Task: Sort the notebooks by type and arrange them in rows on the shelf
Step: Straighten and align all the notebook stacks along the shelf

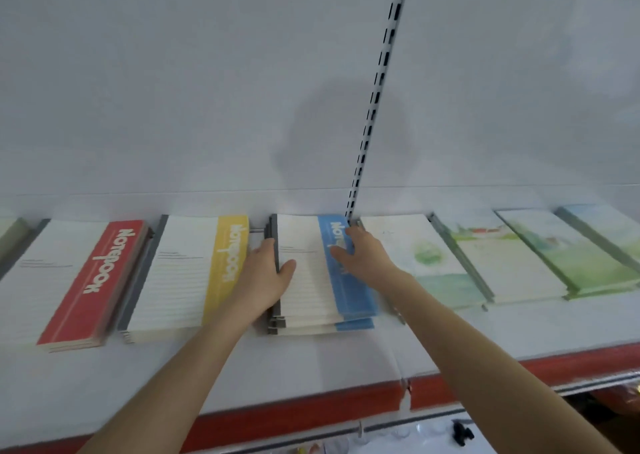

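Note:
A stack of blue-banded notebooks [308, 280] lies flat on the white shelf [311, 367]. My left hand [265, 273] grips its left spine edge, thumb on the top cover. On the stack's blue band and right edge my right hand [360, 256] rests, its fingers curled over the far corner. To the left lie a yellow-banded stack [183, 273] and a red-banded stack [69, 280]. Right of my hands sit several notebooks with green watercolour covers [436, 256], laid side by side.
The shelf has a red front lip [294, 415]. A slotted white upright [374, 90] runs up the back panel just behind the blue stack. Another greenish notebook [10, 235] shows at the far left edge. Dark items sit below the shelf at the lower right.

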Action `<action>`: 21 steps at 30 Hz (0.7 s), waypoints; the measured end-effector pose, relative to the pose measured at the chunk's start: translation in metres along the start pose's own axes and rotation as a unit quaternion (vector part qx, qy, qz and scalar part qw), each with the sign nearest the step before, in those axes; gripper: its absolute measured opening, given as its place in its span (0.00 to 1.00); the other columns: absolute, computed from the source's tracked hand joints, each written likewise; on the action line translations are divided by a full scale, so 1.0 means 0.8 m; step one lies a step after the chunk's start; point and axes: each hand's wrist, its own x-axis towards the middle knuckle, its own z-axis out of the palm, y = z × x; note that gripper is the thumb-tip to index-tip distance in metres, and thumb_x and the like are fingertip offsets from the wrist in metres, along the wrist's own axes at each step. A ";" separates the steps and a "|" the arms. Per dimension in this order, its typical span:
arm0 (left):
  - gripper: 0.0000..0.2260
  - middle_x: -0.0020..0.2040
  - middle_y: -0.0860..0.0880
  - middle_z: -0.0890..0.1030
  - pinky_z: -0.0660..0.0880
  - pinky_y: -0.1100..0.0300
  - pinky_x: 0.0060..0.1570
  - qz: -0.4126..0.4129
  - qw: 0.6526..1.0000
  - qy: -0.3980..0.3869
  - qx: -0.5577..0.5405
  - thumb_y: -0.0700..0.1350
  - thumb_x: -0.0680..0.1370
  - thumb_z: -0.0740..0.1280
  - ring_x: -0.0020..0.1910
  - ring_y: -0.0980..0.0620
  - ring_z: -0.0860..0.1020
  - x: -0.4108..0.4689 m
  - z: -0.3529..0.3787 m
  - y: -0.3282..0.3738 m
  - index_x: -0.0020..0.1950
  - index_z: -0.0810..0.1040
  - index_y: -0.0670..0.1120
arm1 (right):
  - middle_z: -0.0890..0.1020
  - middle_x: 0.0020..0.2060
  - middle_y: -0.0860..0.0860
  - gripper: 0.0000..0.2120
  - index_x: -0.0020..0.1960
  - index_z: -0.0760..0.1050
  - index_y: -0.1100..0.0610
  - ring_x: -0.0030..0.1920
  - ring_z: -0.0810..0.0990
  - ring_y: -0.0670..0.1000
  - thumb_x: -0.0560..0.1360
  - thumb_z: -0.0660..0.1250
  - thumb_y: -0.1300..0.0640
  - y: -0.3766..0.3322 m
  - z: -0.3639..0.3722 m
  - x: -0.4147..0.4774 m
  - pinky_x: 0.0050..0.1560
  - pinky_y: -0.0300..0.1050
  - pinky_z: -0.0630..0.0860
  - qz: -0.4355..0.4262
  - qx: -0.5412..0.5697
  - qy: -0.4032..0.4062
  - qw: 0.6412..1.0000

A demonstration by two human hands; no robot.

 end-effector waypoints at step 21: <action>0.11 0.48 0.50 0.74 0.69 0.63 0.41 -0.050 0.996 0.055 -0.041 0.38 0.78 0.58 0.45 0.53 0.73 0.007 0.019 0.006 0.61 0.68 0.41 | 0.76 0.52 0.55 0.18 0.62 0.65 0.63 0.51 0.76 0.55 0.77 0.61 0.54 -0.005 0.031 0.034 0.40 0.41 0.69 0.034 0.109 0.016 0.993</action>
